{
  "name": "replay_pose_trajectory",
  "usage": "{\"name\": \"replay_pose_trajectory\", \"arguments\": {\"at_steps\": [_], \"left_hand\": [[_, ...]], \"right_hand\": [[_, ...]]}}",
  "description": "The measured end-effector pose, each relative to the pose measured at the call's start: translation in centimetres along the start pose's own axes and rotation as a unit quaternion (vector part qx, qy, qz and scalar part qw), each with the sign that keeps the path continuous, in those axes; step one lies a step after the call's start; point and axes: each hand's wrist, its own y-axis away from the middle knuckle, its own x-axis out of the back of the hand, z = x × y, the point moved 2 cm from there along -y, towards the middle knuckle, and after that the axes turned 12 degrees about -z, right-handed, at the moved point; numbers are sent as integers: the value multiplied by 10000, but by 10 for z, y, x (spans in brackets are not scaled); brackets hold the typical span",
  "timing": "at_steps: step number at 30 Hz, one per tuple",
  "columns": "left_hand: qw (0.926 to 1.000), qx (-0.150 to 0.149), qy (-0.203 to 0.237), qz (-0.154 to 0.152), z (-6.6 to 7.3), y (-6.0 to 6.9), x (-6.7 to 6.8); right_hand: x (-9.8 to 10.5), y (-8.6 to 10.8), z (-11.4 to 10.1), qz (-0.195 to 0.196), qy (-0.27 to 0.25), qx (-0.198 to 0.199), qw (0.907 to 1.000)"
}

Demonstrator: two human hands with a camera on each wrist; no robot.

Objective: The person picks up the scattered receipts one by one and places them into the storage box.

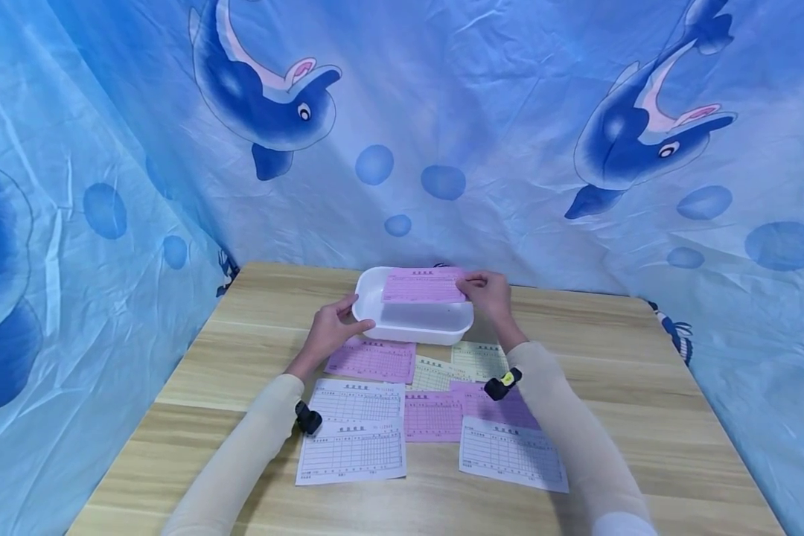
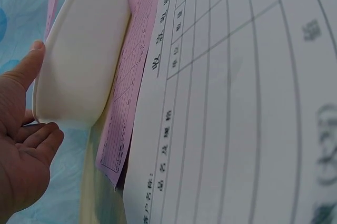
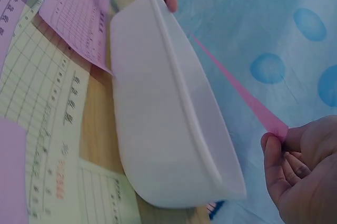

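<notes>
A white plastic tub (image 1: 415, 333) stands near the far edge of the table. At its left end, my left hand (image 1: 333, 327) grips the rim, the thumb on top and the fingers along the outer side; the left wrist view shows this same hand (image 2: 23, 145) against the tub wall. My right hand (image 1: 489, 292) pinches the right end of a pink receipt form (image 1: 418, 286) between thumb and fingers. That form is above the tub's opening. Seen edge-on in the right wrist view, the pink form (image 3: 253, 103) is apart from the rim.
More printed forms lie in front of the tub, some overlapping: pink (image 1: 371, 362), yellow (image 1: 477, 359) and white ones (image 1: 353, 454). The wooden table (image 1: 643, 417) meets a blue dolphin-print curtain (image 1: 496, 149) behind and at the sides.
</notes>
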Motion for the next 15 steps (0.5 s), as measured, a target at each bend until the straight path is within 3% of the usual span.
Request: {"name": "replay_pose_trajectory", "arguments": {"at_steps": [15], "left_hand": [[9998, -57, 162, -40, 1, 0, -1]], "right_hand": [[-41, -5, -1, -31, 448, -14, 9990]]}}
